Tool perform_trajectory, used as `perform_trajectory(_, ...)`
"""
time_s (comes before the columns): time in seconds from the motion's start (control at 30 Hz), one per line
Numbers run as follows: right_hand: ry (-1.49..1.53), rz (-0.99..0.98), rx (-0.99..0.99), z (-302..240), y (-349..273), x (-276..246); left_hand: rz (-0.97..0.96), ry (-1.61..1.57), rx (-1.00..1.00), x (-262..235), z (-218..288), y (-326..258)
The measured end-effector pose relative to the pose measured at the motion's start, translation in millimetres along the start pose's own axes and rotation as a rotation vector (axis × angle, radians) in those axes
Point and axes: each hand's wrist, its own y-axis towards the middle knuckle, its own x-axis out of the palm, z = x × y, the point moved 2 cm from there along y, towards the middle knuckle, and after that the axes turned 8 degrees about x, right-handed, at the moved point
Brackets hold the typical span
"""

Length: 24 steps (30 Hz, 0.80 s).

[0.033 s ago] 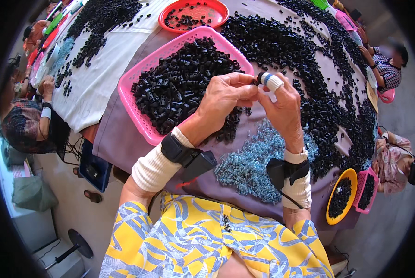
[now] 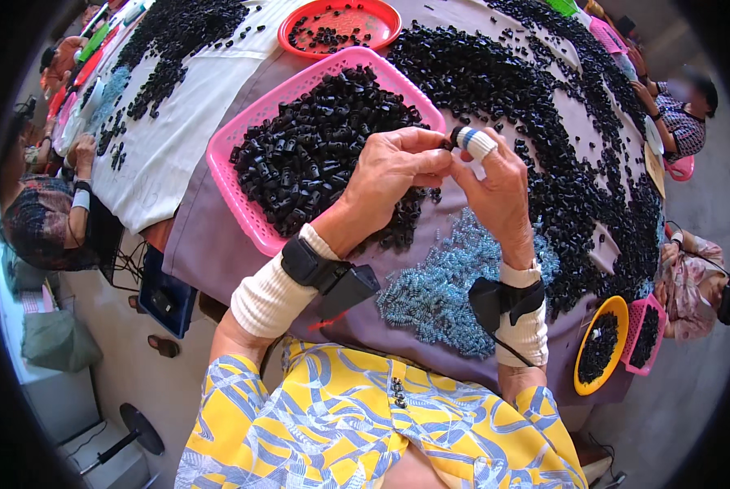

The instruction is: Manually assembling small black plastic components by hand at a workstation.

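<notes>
My left hand [image 2: 393, 171] and my right hand [image 2: 497, 183] meet over the table, just right of a pink basket. Between their pinched fingertips is a small black plastic piece [image 2: 449, 144], mostly covered by the fingers. It resembles the cord-lock-like black parts [image 2: 320, 138] heaped in the pink basket [image 2: 243, 208]. A white wrap with blue stripes [image 2: 475, 143] sits on a finger of my right hand. Below the hands spreads a pile of small bluish metal springs [image 2: 438, 285].
Loose black pieces [image 2: 471, 73] cover the table's far and right sides. A red tray [image 2: 345, 49] lies at the back. A yellow bowl [image 2: 585, 383] and a small pink basket [image 2: 657, 363] stand at the right edge. Other people sit at both sides.
</notes>
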Motion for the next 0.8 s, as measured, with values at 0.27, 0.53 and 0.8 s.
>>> perform_trajectory(0.27,0.094,-0.149,0.204,38.3,-20.8,6.1,0.074,-0.022,-0.012,-12.4,5.2,-12.3)
perform_trajectory(0.53,-0.228,-0.399,0.139,60.5,-51.4,37.4,0.076,-0.008,-0.029,-18.3,-0.3,-23.7)
perform_trajectory(0.8,-0.313,-0.329,0.054,58.3,-54.5,46.4,0.107,0.001,-0.071,-25.2,-6.0,-29.8)
